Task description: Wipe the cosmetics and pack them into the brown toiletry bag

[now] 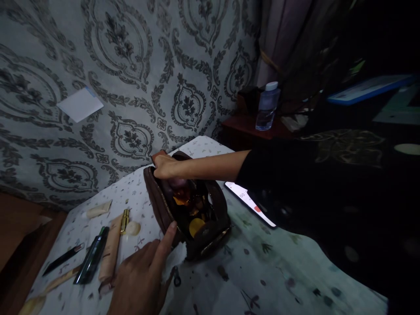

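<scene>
Your dark brown zippered bag (156, 199) sits unzipped, its mouth gaping upward and its interior deeply shadowed. Within the bag, you can see a round yellow item (197, 227); at its far-left rim, a reddish-brown piece (159, 153), partly hidden.

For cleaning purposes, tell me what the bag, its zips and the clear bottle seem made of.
Bag: probably leather or imitation leather, from its dull brown surface; which, I can't tell. Zips: probably metal, from their glinting teeth. Clear bottle: likely glossy plastic, see-through with a white cap; glass isn't ruled out.
</scene>
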{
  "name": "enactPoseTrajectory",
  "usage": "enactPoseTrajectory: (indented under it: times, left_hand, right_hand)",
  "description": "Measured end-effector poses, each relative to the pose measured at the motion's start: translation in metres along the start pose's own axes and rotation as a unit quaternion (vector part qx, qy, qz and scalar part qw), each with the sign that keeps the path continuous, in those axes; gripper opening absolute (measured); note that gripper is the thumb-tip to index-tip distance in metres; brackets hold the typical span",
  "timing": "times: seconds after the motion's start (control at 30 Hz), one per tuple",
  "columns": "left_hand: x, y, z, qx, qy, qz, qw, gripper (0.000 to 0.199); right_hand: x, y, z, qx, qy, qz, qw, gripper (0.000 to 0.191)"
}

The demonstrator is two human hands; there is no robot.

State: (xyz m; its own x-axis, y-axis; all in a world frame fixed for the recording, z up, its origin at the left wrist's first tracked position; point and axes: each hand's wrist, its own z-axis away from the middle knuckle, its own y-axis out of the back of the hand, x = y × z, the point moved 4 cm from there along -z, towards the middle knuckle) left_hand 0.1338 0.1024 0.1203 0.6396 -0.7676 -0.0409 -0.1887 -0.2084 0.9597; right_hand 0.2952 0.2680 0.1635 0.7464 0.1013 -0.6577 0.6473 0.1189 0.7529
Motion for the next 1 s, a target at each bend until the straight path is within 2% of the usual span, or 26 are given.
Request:
enactPoseTrajectory:
  times: [0.2,0.4,0.57,0.7,0.8,0.9,1.0]
  left_hand:
    - [0.001,0.000,0.001,-0.002,0.002,0.001,1.000,0.072]
    - [0.001,-0.002,0.000,0.002,0.009,0.008,1.000,0.071]
    - [0.003,0.005,0.002,0.000,0.005,0.009,1.000,0.074]
    - [0.004,0.012,0.015,0.029,0.000,0.010,1.000,0.069]
    - [0.000,0.016,0.033,0.078,0.000,0.014,0.997,0.055]
    - [-0.018,0.017,0.058,0.129,0.065,0.015,0.989,0.033]
    - [-0.058,0.021,0.090,0.156,0.189,0.012,0.969,0.027]
  right_hand:
    - [0.000,0.000,0.008,0.017,0.020,0.013,1.000,0.027]
    - [0.004,0.000,0.004,-0.020,0.019,0.050,0.998,0.018]
    - [-0.005,0.007,0.013,-0.004,0.020,0.082,0.996,0.020]
    - [-0.011,0.019,0.018,0.021,0.019,0.087,0.996,0.020]
    - [-0.018,0.035,0.027,0.066,0.025,0.088,0.994,0.025]
    - [-0.035,0.046,0.055,0.108,0.077,0.072,0.989,0.025]
    - [-0.051,0.037,0.103,0.089,0.144,0.010,0.985,0.023]
